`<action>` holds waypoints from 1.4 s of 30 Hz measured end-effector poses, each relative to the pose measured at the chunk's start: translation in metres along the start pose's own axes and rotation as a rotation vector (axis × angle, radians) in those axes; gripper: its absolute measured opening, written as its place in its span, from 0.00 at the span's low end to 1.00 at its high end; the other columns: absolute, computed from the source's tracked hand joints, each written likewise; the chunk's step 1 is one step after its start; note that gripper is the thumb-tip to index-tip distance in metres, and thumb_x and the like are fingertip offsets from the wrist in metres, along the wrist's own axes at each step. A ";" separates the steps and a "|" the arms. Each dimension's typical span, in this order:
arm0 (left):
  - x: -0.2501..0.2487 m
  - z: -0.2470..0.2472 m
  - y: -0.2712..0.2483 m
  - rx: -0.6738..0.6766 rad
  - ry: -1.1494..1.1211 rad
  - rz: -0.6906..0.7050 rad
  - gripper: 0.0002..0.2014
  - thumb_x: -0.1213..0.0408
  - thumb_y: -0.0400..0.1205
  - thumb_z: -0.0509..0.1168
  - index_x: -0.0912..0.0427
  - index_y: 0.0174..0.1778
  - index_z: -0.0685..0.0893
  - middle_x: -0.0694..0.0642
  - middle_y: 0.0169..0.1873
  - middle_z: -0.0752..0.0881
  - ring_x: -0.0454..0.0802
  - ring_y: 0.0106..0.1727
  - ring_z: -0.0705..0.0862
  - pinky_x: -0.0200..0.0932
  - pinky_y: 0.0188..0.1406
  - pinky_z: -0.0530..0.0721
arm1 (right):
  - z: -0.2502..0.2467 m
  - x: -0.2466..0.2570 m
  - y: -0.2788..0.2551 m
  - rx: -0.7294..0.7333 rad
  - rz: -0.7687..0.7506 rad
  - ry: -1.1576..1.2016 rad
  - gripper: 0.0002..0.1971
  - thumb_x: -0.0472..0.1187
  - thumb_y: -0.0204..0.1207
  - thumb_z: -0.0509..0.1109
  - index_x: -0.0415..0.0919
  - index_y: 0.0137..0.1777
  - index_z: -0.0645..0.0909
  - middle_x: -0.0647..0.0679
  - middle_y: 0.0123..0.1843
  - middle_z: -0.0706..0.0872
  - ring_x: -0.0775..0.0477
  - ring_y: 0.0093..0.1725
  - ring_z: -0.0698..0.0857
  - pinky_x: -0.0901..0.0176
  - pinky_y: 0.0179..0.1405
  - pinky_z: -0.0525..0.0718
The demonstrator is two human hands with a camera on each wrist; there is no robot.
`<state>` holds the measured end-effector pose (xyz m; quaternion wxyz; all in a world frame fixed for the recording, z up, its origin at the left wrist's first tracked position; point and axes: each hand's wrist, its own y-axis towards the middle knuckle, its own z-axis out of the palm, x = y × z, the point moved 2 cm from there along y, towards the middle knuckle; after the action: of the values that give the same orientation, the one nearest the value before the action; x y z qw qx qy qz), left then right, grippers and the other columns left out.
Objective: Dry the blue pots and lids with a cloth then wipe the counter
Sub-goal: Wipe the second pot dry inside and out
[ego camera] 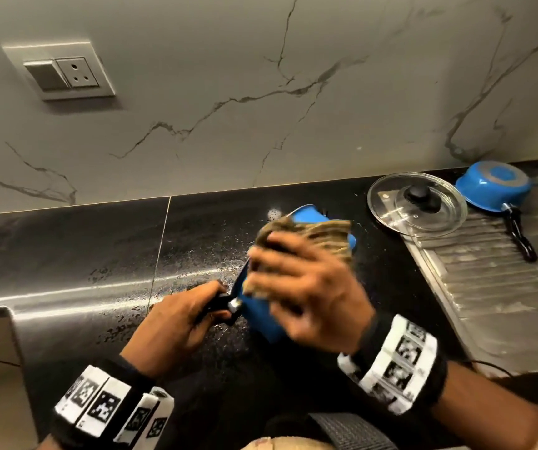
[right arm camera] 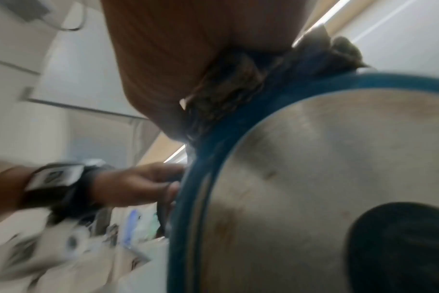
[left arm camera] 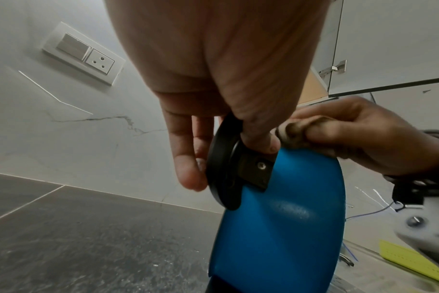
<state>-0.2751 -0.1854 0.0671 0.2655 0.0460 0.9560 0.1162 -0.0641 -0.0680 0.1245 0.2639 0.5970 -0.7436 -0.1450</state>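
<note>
Held pot: a blue pot (ego camera: 262, 315) is up off the black counter (ego camera: 66, 254), tipped on its side between the two hands, roughly in the middle of the head view. In the left wrist view its blue wall (left arm camera: 288, 228) fills the lower centre.
Pot base: the right wrist view shows a dull metal disc ringed in blue (right arm camera: 313, 178), blurred, just below the right palm.
Cloth: a brownish cloth (ego camera: 310, 233) is draped over the upper side of the pot, under the right hand's fingers; it is bunched at the pot's edge in the left wrist view (left arm camera: 296, 130).
Right hand: the right hand (ego camera: 310, 287) lies on top of the pot, fingers curled round the cloth and pressing it to the blue wall.
Left hand: the left hand (ego camera: 176, 323) is at the pot's lower left, closed round the black handle (left arm camera: 226, 164), thumb against the bracket where the handle meets the pot.
Glass lid: a clear lid with a black knob (ego camera: 417, 203) lies flat to the right of the held pot, apart from it, partly on the counter and partly on the drainboard.
Second pot: another blue pot (ego camera: 493, 186) sits upside down at the back right, its black handle pointing towards the person.
Drainboard: ribbed steel (ego camera: 495, 287) on the right.
Counter surface: water droplets speckle it around the held pot.
Wall: marble-veined, with a switch and socket plate (ego camera: 63, 73) at upper left.
</note>
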 end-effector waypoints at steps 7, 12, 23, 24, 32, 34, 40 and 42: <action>0.000 -0.005 -0.009 -0.005 0.012 -0.057 0.19 0.33 0.84 0.54 0.43 0.51 0.78 0.38 0.40 0.87 0.36 0.38 0.85 0.46 0.34 0.84 | 0.005 -0.022 0.006 0.021 -0.075 0.035 0.17 0.47 0.72 0.73 0.50 0.61 0.88 0.52 0.74 0.81 0.43 0.76 0.75 0.41 0.75 0.70; -0.003 -0.006 -0.013 -0.006 0.115 -0.072 0.20 0.32 0.84 0.53 0.42 0.59 0.74 0.40 0.47 0.88 0.42 0.35 0.87 0.46 0.30 0.86 | -0.006 -0.098 -0.004 -0.140 0.549 0.473 0.20 0.51 0.78 0.68 0.52 0.69 0.83 0.57 0.69 0.84 0.69 0.68 0.79 0.52 0.78 0.74; -0.012 0.015 -0.018 -0.092 0.468 -0.117 0.44 0.55 0.65 0.81 0.60 0.76 0.69 0.64 0.69 0.73 0.57 0.44 0.83 0.48 0.26 0.87 | 0.013 -0.121 -0.035 -0.231 0.836 0.787 0.12 0.47 0.85 0.65 0.45 0.58 0.88 0.48 0.52 0.91 0.53 0.53 0.87 0.61 0.56 0.80; -0.012 0.017 -0.017 -0.120 0.465 -0.173 0.44 0.59 0.62 0.85 0.60 0.72 0.72 0.64 0.65 0.74 0.58 0.40 0.84 0.46 0.19 0.84 | 0.014 -0.117 -0.035 -0.253 0.832 0.774 0.11 0.46 0.85 0.66 0.45 0.59 0.88 0.51 0.50 0.91 0.56 0.51 0.86 0.63 0.54 0.79; -0.014 0.022 -0.016 -0.172 0.436 -0.224 0.31 0.64 0.59 0.86 0.58 0.53 0.78 0.56 0.54 0.74 0.54 0.28 0.83 0.41 0.10 0.78 | 0.011 -0.083 -0.018 -0.418 0.681 0.646 0.15 0.46 0.78 0.71 0.45 0.63 0.88 0.55 0.63 0.89 0.57 0.68 0.84 0.49 0.73 0.79; -0.016 0.019 -0.016 -0.187 0.413 -0.253 0.28 0.63 0.60 0.85 0.58 0.51 0.79 0.55 0.54 0.75 0.54 0.27 0.83 0.43 0.10 0.77 | 0.007 -0.069 -0.009 -0.431 0.553 0.617 0.12 0.36 0.78 0.73 0.42 0.61 0.89 0.51 0.64 0.89 0.55 0.69 0.83 0.48 0.74 0.78; -0.011 0.011 -0.017 -0.180 0.320 -0.342 0.26 0.62 0.61 0.83 0.52 0.45 0.73 0.49 0.44 0.75 0.61 0.26 0.83 0.44 0.18 0.71 | -0.002 -0.055 0.009 -0.434 0.385 0.564 0.13 0.28 0.77 0.73 0.36 0.60 0.89 0.47 0.65 0.87 0.52 0.69 0.84 0.50 0.72 0.80; -0.010 0.006 -0.018 -0.206 0.260 -0.349 0.26 0.59 0.62 0.81 0.46 0.42 0.69 0.46 0.39 0.73 0.60 0.26 0.82 0.43 0.22 0.70 | -0.007 -0.059 0.010 -0.482 0.402 0.570 0.12 0.28 0.78 0.73 0.35 0.60 0.89 0.47 0.64 0.88 0.52 0.68 0.84 0.50 0.71 0.80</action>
<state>-0.2638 -0.2034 0.0624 0.1595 -0.1626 0.9587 0.1704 -0.0590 -0.0082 0.1227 0.6142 0.3773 -0.6873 -0.0896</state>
